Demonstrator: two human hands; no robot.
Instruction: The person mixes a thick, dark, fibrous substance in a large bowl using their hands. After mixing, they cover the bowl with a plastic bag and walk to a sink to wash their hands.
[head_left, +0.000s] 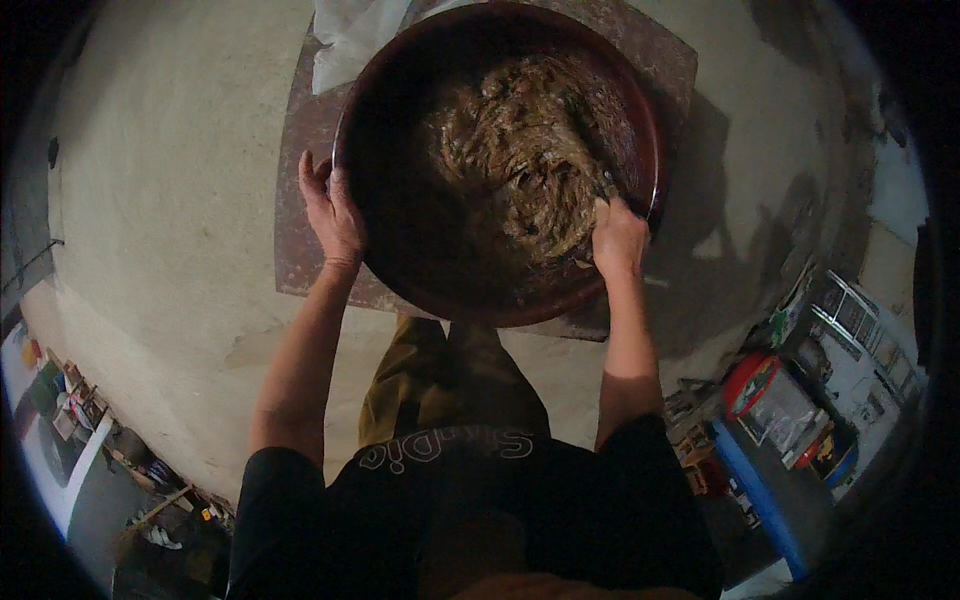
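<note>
A large round dark reddish-brown basin (656, 161) stands on a worn brown board (300, 247) before me. Inside it, towards the right, lies a heap of wet, stringy, brownish material (525, 150) that I cannot name more exactly. My left hand (332, 210) rests against the basin's left rim, thumb and fingers spread. At the lower right of the basin, my right hand (621, 234) is closed on the twisted end of the stringy material. Whether a tool is also in that fist cannot be told. The basin's left inside is in deep shadow.
Translucent plastic sheeting (352, 37) lies on the board at the basin's upper left. Pale floor (172, 150) surrounds the board. Boxes and mixed items, with a red rounded container (750, 382) and a long blue object (757, 495), stand at lower right. More clutter (82, 405) lies at lower left.
</note>
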